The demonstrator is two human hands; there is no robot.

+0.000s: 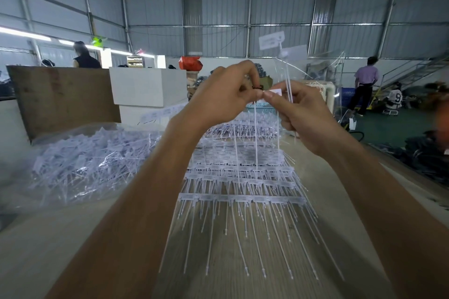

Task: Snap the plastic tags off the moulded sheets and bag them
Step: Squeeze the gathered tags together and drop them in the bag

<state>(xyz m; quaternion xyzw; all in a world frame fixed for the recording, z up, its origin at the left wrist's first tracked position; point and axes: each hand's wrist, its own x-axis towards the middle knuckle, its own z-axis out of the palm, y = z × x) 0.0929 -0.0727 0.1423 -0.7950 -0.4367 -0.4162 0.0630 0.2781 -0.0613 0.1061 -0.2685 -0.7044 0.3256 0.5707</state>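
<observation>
Both my hands are raised at chest height over the table. My left hand (223, 97) pinches the top of a small bunch of white plastic tags (256, 133), whose thin tails hang down. My right hand (301, 116) pinches a white tag head (275, 92) at the same spot, fingertips touching the left hand's; more tag stems stick up from its grip. A small dark band shows between my left fingers. Below lies a stack of moulded tag sheets (243, 199) with long tails pointing toward me. A clear bag of loose tags (92, 162) lies to the left.
The wooden table (73, 238) runs forward from me. A brown board (63, 97) and white boxes (148, 85) stand behind the bag. A clear plastic sheet (337, 73) hangs at the right. People stand and sit in the warehouse behind.
</observation>
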